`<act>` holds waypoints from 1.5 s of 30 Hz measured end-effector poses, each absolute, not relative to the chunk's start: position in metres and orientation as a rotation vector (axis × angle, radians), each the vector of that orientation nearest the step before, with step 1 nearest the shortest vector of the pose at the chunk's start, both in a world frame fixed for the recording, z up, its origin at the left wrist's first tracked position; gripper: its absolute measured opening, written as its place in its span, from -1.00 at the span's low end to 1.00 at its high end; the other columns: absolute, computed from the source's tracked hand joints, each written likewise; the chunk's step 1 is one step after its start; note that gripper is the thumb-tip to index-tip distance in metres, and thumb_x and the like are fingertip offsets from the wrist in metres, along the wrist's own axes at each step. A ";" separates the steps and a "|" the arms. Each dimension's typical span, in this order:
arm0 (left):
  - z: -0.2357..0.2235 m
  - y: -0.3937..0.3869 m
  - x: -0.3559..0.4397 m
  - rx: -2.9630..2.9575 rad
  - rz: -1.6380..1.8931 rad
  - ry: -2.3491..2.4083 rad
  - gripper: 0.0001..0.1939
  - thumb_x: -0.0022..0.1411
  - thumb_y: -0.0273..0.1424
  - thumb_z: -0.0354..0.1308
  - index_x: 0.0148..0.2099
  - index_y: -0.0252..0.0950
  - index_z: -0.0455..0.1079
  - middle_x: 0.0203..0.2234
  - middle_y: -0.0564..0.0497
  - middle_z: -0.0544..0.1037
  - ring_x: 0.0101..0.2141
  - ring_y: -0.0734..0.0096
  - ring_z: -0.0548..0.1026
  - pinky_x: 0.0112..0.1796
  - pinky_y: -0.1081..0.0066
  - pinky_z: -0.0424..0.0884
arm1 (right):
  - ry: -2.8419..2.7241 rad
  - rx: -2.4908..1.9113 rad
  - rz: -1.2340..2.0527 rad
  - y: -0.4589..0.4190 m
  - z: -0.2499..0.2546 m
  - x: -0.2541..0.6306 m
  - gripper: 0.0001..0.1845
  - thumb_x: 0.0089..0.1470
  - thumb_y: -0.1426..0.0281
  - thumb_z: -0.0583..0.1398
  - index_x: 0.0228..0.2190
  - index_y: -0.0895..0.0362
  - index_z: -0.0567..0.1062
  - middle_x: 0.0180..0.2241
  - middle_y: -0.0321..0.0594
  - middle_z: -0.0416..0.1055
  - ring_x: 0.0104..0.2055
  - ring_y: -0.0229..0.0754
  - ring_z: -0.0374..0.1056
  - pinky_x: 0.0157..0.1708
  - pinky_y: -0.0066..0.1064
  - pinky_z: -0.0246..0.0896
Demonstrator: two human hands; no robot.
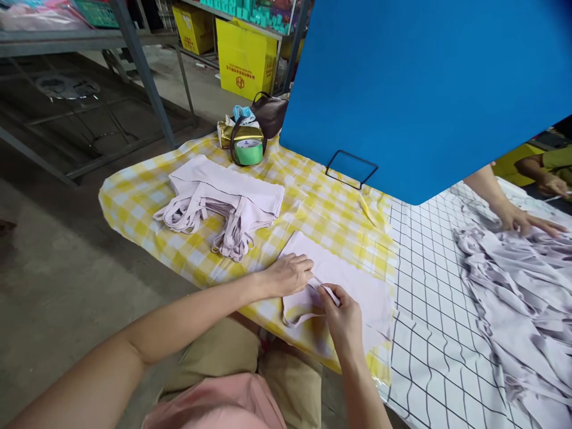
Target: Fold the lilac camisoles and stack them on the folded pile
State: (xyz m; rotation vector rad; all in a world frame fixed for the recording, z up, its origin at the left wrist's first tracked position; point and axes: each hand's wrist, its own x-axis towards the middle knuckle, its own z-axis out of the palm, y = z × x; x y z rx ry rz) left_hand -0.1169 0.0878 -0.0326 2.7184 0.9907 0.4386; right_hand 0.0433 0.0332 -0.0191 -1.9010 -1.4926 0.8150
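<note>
- Two hands meet at one pale lilac garment (366, 292), spread flat near the close edge of the yellow-checked counter (344, 235); that spot likely keeps it within easy reach.
- The left hand (288, 276) rests palm down, fingers bent, seemingly to steady the fabric; whether its fingertips pinch anything, I cannot tell.
- The right hand (343, 319) is closed, gripping a narrow pale bit of the garment between thumb and forefinger; probably a small hold, so that bit can be handled while the rest lies flat.
- A stack of similar garments (227, 193) sits to the left, bodies layered, straps bunched toward the near side; apparently so they stay aligned and out of the working spot.
- The garment looks thin, smooth and plain; its wide body has a few shallow ripples, a slim strap (300, 322) loops out at the near left; what exactly is pinched is too small to tell.
</note>
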 end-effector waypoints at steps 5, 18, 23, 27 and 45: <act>-0.032 0.095 -0.113 2.589 0.443 1.042 -0.89 0.18 -0.46 0.08 -0.34 -0.32 0.43 -0.33 -0.03 0.45 -0.21 0.32 0.34 -0.23 0.36 0.26 | -1.489 -1.924 0.810 0.042 -0.020 0.040 -0.55 -0.13 0.04 0.10 -0.48 0.18 0.51 -0.53 -0.13 0.48 -0.50 -0.11 0.31 -0.49 -0.36 0.12; -0.023 0.110 -0.112 2.409 0.351 0.991 -0.86 0.20 -0.42 0.11 -0.33 -0.33 0.48 -0.36 -0.02 0.47 -0.24 0.35 0.35 -0.22 0.41 0.24 | -1.647 -1.875 0.638 0.054 -0.022 0.040 -0.54 -0.05 0.04 0.05 -0.52 0.14 0.51 -0.49 -0.09 0.49 -0.46 -0.10 0.34 -0.41 -0.33 0.13; -0.021 0.110 -0.114 2.421 0.346 0.976 -0.86 0.20 -0.43 0.10 -0.34 -0.32 0.47 -0.36 -0.01 0.47 -0.24 0.35 0.35 -0.22 0.41 0.24 | -1.598 -1.832 0.651 0.053 -0.023 0.037 -0.63 -0.05 0.11 0.08 -0.54 0.15 0.49 -0.50 -0.12 0.47 -0.46 -0.13 0.32 -0.40 -0.34 0.13; -0.023 0.109 -0.113 2.439 0.359 0.969 -0.85 0.20 -0.45 0.08 -0.37 -0.32 0.46 -0.35 -0.01 0.46 -0.24 0.34 0.34 -0.22 0.40 0.24 | -1.567 -1.809 0.669 0.054 -0.025 0.030 -0.66 -0.06 0.14 0.10 -0.53 0.14 0.48 -0.51 -0.15 0.45 -0.46 -0.14 0.31 -0.39 -0.34 0.13; -0.018 0.109 -0.133 2.165 0.483 1.012 -0.73 0.21 -0.49 0.00 -0.06 -0.36 0.39 -0.18 -0.06 0.45 -0.13 0.37 0.38 -0.08 0.43 0.24 | -0.736 -1.522 1.387 -0.072 -0.007 0.004 -0.56 -0.04 0.15 0.22 -0.13 0.05 0.31 -0.27 -0.18 0.49 -0.16 -0.09 0.37 -0.20 -0.30 0.25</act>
